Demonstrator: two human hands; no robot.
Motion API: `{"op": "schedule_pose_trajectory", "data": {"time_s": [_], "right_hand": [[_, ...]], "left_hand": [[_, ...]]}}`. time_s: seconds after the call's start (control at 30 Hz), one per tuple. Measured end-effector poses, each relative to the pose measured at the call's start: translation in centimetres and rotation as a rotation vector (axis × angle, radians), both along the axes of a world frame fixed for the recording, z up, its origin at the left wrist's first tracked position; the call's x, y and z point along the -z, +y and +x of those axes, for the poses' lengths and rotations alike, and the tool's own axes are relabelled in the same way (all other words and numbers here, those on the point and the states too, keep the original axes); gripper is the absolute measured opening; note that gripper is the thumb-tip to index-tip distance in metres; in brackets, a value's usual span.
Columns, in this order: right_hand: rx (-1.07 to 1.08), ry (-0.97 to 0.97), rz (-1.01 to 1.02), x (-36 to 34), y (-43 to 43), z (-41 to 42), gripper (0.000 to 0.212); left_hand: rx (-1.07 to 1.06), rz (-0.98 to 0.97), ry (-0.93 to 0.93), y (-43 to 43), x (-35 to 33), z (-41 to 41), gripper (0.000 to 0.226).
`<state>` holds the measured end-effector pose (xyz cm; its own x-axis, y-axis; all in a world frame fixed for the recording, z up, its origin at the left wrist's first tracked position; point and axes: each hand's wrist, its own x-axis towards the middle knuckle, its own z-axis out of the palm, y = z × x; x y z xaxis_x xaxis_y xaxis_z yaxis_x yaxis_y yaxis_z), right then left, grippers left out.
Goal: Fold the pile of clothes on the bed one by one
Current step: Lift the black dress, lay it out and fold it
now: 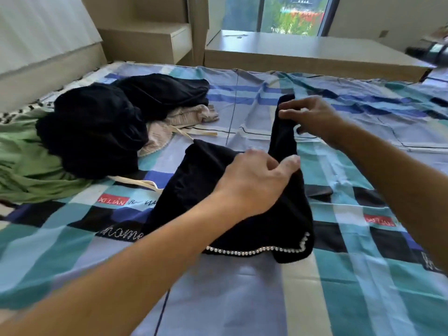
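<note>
Bedroom scene: bed (242, 299) covered by a blue, teal and black checked sheet, padded headboard (36, 32) at left, a low wooden ledge (291, 52) beyond the far edge and a window (291, 15) above it. The pile of clothes (97, 127), mostly black with a beige piece (184, 117), lies on the bed's left part, partly over a green garment (24, 166).

At centre lies a black garment (266, 226). Its long axis runs from near to far: the pearl-trimmed edge (242, 252) rests on the sheet nearest the viewer, and a narrow strip (282, 134) points away toward the window.

The left hand (254, 183), fingers curled, grips the cloth where the strip leaves the body. The right hand (312, 117), farther off, pinches the strip's far end between thumb and fingertips, holding it taut above the sheet. A dark flat object (317, 190), possibly a phone, lies just right of the garment.
</note>
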<state>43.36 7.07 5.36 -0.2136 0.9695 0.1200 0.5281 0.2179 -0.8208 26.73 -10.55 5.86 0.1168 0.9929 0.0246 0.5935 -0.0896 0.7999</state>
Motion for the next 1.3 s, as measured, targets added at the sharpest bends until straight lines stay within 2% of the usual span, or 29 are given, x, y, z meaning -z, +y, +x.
{"op": "schedule_pose_trajectory", "data": {"time_s": [0.1,0.2,0.27,0.33,0.4,0.47,0.5,0.57,0.6,0.67,0.7,0.8,0.9,0.97,1.03,1.17,1.23,1.3], "right_hand": [[-0.076,-0.15,0.039,-1.8,0.9,-7.6,0.031],[-0.177,-0.215,0.01,-0.9,0.9,-13.7,0.04],[-0.295,-0.256,-0.023,1.1,0.0,-16.3,0.053],[-0.357,-0.37,-0.025,3.5,-1.0,-17.2,0.072],[-0.348,-0.499,0.008,5.5,-1.7,-16.4,0.075],[-0.309,-0.569,0.054,7.1,-2.4,-14.8,0.071],[-0.289,-0.565,0.061,7.8,-2.8,-13.8,0.069],[-0.227,-0.572,0.046,10.1,-3.5,-12.0,0.067],[-0.205,-0.603,0.018,11.3,-4.1,-11.2,0.066],[-0.182,-0.656,-0.031,13.8,-5.7,-9.9,0.065],[-0.167,-0.663,-0.032,14.8,-6.6,-9.4,0.064],[-0.051,-0.512,-0.027,16.1,-9.1,-8.6,0.067],[0.118,-0.276,-0.1,14.7,-10.9,-8.3,0.07],[0.153,-0.203,-0.111,13.6,-11.8,-8.1,0.07],[0.137,-0.071,-0.159,12.6,-12.4,-8.1,0.069],[-0.003,0.319,-0.486,11.3,-13.7,-8.2,0.065],[-0.052,0.39,-0.592,11.0,-14.5,-8.1,0.067],[-0.044,0.418,-0.6,11.1,-15.1,-8.0,0.067]], "left_hand": [[-0.129,-0.077,-0.099,0.3,-0.4,-5.7,0.049],[-0.27,-0.129,-0.105,0.5,1.6,-10.8,0.044],[-0.332,-0.227,0.035,0.7,3.9,-14.0,0.043],[-0.326,-0.412,0.193,1.0,6.0,-16.5,0.042],[-0.272,-0.502,0.437,1.2,7.2,-18.0,0.043],[-0.271,-0.382,0.725,1.1,7.5,-18.2,0.043],[-0.289,-0.276,0.796,1.1,7.4,-17.8,0.042],[-0.252,-0.043,0.704,1.4,7.4,-16.5,0.042],[-0.159,0.033,0.625,1.5,7.7,-15.8,0.048],[0.041,0.032,0.604,1.6,9.0,-14.5,0.064],[0.104,-0.043,0.643,1.9,9.9,-14.1,0.069],[0.111,-0.226,0.745,2.6,11.4,-13.9,0.075],[-0.064,-0.238,0.718,3.1,10.5,-13.5,0.072],[-0.168,-0.291,0.683,3.4,9.8,-13.1,0.072],[-0.223,-0.347,0.658,3.5,9.4,-12.9,0.077],[-0.247,-0.366,0.719,3.4,8.9,-12.5,0.078],[-0.232,-0.352,0.797,3.2,8.5,-12.1,0.074],[-0.222,-0.325,0.819,3.0,8.2,-11.7,0.072]]}}
